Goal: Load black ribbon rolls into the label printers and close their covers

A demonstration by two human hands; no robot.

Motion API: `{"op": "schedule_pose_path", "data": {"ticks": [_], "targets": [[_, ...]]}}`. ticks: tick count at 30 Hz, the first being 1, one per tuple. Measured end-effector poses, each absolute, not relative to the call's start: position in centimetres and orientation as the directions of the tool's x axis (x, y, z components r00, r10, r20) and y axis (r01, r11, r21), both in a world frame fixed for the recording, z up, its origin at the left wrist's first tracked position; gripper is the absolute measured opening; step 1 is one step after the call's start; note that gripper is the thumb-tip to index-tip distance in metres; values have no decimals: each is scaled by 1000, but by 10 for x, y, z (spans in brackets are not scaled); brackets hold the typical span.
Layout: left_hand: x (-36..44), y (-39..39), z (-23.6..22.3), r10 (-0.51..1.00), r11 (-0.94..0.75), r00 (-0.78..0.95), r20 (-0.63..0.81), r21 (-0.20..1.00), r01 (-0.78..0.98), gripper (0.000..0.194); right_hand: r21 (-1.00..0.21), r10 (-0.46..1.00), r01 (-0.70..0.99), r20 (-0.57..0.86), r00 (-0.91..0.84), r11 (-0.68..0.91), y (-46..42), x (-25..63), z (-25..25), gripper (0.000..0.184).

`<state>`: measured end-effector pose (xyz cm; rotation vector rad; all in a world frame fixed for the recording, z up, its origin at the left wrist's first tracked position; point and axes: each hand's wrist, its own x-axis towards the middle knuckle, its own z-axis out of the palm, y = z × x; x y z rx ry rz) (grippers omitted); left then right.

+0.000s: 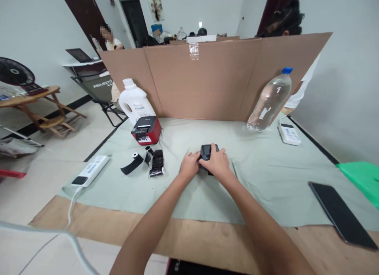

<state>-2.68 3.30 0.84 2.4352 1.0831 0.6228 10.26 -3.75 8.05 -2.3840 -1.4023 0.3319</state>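
Near the middle of the cloth, a small black boxy device (205, 149) with a dark glossy panel on its top sits between my two hands. My left hand (190, 165) is closed against the device's left side. Over the device's front and right side lies my right hand (218, 161), thumb at the front edge and a finger across the top. My palms and fingers hide much of its lower part. To the left are several black rolls and strips (156, 159), and behind them a red and black printer (147, 130) with a dark strip at its front.
A white jug (135, 101) stands behind the printer, before a cardboard screen (204, 81). At right are a tilted water bottle (271, 99), a white power bank (289, 133) and a dark phone (342, 214). A corded white power strip (91, 171) lies left.
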Motion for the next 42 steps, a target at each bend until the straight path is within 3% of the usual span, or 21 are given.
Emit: {"op": "schedule_pose_path", "data": {"ticks": [7, 11, 14, 16, 19, 22, 25, 42], "targets": [[-24, 31, 8, 803, -582, 528, 275, 551, 598, 44, -446, 887, 773, -131, 442, -451, -35, 111, 78, 98], [-26, 30, 9, 852, -509, 423, 310, 680, 527, 29, -658, 924, 704, 32, 380, -267, -19, 139, 62, 75], [-27, 38, 10, 890, -403, 393, 231, 802, 442, 24, -907, 895, 421, 185, 406, -4, -5, 156, 37, 58], [-26, 50, 15, 883, -315, 460, 97, 849, 425, 23, -983, 850, 138, 172, 498, 118, 1, 161, 21, 51], [-23, 73, 29, 778, -155, 597, -194, 863, 481, 23, -970, 810, -121, 105, 578, 212, 3, 163, 7, 44], [-20, 89, 46, 647, -39, 659, -383, 847, 530, 20, -955, 803, -168, 102, 587, 244, 2, 162, 4, 39], [-20, 96, 54, 563, 33, 672, -482, 825, 564, 16, -952, 797, -177, 97, 596, 248, 2, 162, 4, 38], [-22, 88, 54, 536, 137, 660, -527, 826, 547, 15, -955, 786, -158, 108, 609, 253, 4, 164, -2, 38]]}}
